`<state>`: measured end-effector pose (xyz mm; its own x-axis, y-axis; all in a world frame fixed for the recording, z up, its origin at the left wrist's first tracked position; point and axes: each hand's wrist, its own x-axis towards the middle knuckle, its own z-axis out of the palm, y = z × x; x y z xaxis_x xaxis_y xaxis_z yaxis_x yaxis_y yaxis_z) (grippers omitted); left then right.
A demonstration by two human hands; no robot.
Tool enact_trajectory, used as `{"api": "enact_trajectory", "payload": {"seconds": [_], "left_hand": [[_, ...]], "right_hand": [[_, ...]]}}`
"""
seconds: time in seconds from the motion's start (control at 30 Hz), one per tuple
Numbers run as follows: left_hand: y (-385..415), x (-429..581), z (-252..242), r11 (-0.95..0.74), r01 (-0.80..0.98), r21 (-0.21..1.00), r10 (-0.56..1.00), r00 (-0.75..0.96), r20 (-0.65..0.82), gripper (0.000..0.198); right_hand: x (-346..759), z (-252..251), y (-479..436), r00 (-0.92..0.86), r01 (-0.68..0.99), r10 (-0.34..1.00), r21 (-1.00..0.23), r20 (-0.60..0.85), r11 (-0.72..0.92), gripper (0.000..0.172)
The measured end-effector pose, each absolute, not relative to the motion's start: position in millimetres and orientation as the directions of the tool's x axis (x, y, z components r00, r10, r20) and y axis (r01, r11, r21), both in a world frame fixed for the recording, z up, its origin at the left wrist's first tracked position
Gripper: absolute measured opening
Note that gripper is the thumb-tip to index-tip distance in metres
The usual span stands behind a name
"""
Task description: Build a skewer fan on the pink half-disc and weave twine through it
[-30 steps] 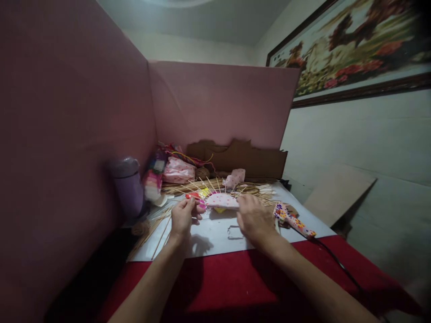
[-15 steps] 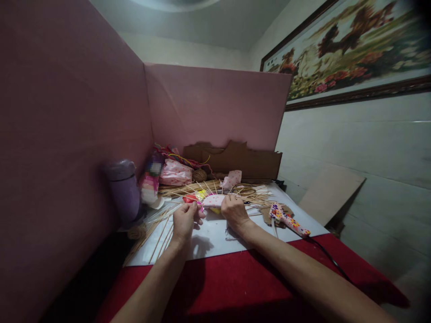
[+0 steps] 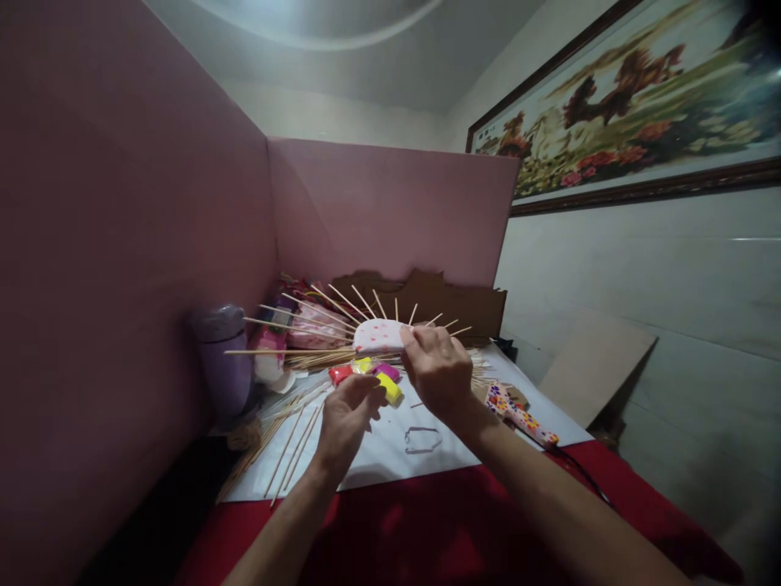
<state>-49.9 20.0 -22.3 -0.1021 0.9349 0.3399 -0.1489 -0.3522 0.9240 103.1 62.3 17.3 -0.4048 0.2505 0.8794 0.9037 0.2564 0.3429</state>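
Observation:
My right hand (image 3: 437,370) grips a half-round piece covered in pink dotted cloth (image 3: 378,334) and holds it up off the table. Several thin wooden skewers (image 3: 286,325) fan out from its edge like rays. My left hand (image 3: 346,417) hovers just below and to the left, fingers loosely curled with nothing in them, near a row of small red, yellow and pink blocks (image 3: 366,375) lying on the white sheet (image 3: 390,448).
A flower-patterned glue gun (image 3: 518,413) with a black cord lies right of my hands. Loose skewers (image 3: 286,435) lie at the sheet's left. A purple jar (image 3: 221,356), pink cloth bundles (image 3: 314,324) and brown cardboard (image 3: 439,297) stand at the back. Pink boards wall the left and rear.
My right hand has lifted the cloth-covered piece with its skewers off the table and tilted it upright. My left hand let go of the small red block and dropped lower.

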Motion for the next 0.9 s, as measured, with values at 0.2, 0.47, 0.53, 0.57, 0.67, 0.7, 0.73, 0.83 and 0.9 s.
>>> {"api": "enact_trajectory", "payload": {"seconds": [0.2, 0.47, 0.53, 0.57, 0.67, 0.7, 0.73, 0.83, 0.9], "left_hand": [[19, -50, -24, -0.501, 0.020, 0.865, 0.847, -0.195, 0.495, 0.023], [15, -49, -30, -0.419, 0.145, 0.896, 0.907, 0.028, 0.419, 0.026], [19, -45, -32, -0.358, 0.026, 0.933, 0.934, 0.030, 0.357, 0.028], [21, -43, -34, -0.326, -0.065, 0.943, 0.945, 0.023, 0.328, 0.033], [29, -34, -37, -0.234, -0.362, 0.903, 0.967, 0.015, 0.256, 0.060], [31, -31, -37, -0.205, -0.441, 0.874, 0.972, 0.017, 0.236, 0.063], [32, -28, -36, -0.179, -0.509, 0.842, 0.977, 0.010, 0.214, 0.063], [32, -24, -26, -0.114, -0.626, 0.771, 0.987, 0.016, 0.159, 0.054], [34, -27, -15, -0.062, -0.633, 0.771, 0.997, 0.002, 0.082, 0.041]], "right_hand": [[89, -7, 65, -0.069, 0.803, 0.191, -0.059, 0.979, 0.593, 0.025], [76, 13, 68, 0.370, 0.034, 0.665, -0.725, 0.649, 0.688, 0.025], [71, 14, 67, 0.351, -0.204, 0.779, -0.769, 0.520, 0.605, 0.025], [68, 13, 66, 0.336, -0.312, 0.827, -0.775, 0.451, 0.550, 0.025], [56, 4, 60, 0.246, -0.573, 0.926, -0.728, 0.286, 0.376, 0.023], [52, 0, 58, 0.220, -0.625, 0.942, -0.706, 0.252, 0.334, 0.023], [48, -4, 55, 0.199, -0.657, 0.955, -0.694, 0.218, 0.295, 0.023], [38, -13, 49, 0.126, -0.661, 0.981, -0.725, 0.145, 0.193, 0.026], [38, -14, 47, 0.068, -0.634, 0.986, -0.756, 0.155, 0.163, 0.028]]}}
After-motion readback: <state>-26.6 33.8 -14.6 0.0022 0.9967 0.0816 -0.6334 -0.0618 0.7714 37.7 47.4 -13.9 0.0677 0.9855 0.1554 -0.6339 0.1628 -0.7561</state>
